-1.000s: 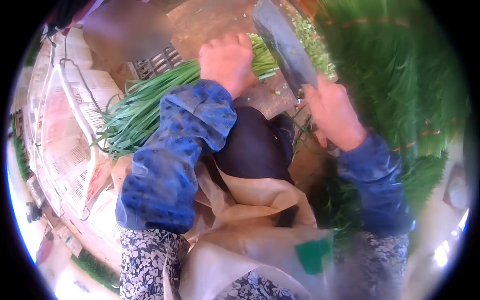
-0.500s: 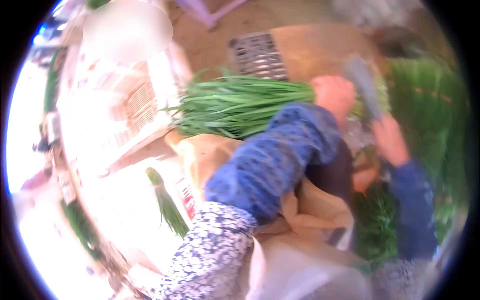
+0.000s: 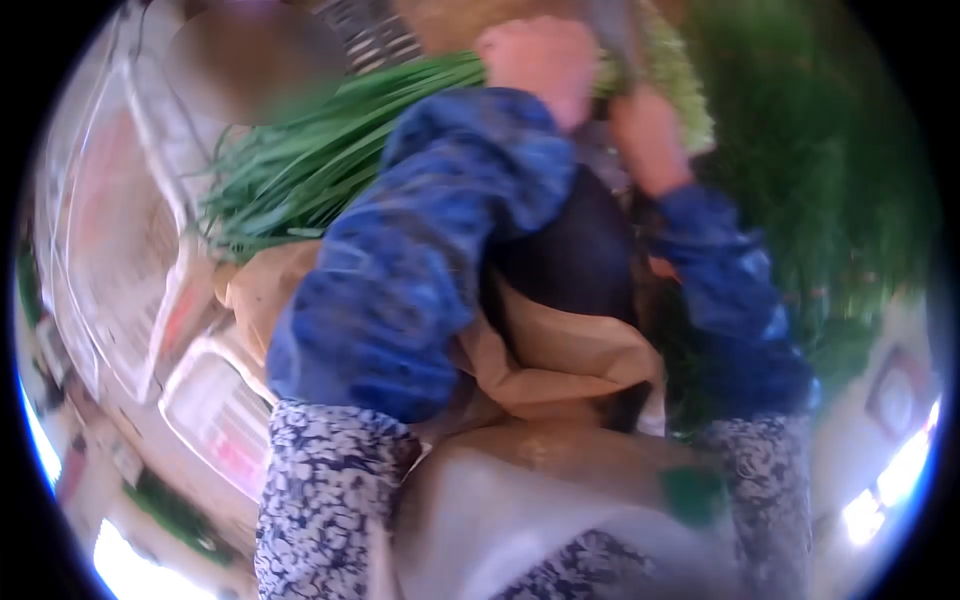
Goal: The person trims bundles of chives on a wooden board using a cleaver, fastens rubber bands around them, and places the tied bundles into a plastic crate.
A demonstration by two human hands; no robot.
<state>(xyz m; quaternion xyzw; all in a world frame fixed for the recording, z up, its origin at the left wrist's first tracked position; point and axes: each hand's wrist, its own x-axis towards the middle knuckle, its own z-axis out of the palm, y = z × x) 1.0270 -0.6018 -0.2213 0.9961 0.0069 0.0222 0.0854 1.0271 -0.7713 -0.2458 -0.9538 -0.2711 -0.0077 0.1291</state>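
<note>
My left hand [image 3: 545, 65] is wrapped round a thick bunch of long, flat green chives [image 3: 340, 140], close to the stem end. The leaves fan out to the left, below a blurred round patch. Just right of it, my right hand [image 3: 648, 138] is closed round the handle of a knife [image 3: 617, 35]. The blurred grey blade points up the view, beside the stem ends of the bunch. Whether the edge touches the stems I cannot tell. Pale green trimmings [image 3: 685, 85] lie to the right of the blade.
A large mass of greens [image 3: 820, 150] fills the right side. White-rimmed crates [image 3: 190, 375] stand at the left, and a dark slatted crate [image 3: 375, 35] is at the top. Brown sheeting [image 3: 575, 355] covers my lap. More greens [image 3: 180, 520] lie at the lower left.
The view has swung, so both hands and the chives appear higher and further left. My left hand keeps its hold on the bunch, and the knife stays in my right hand.
</note>
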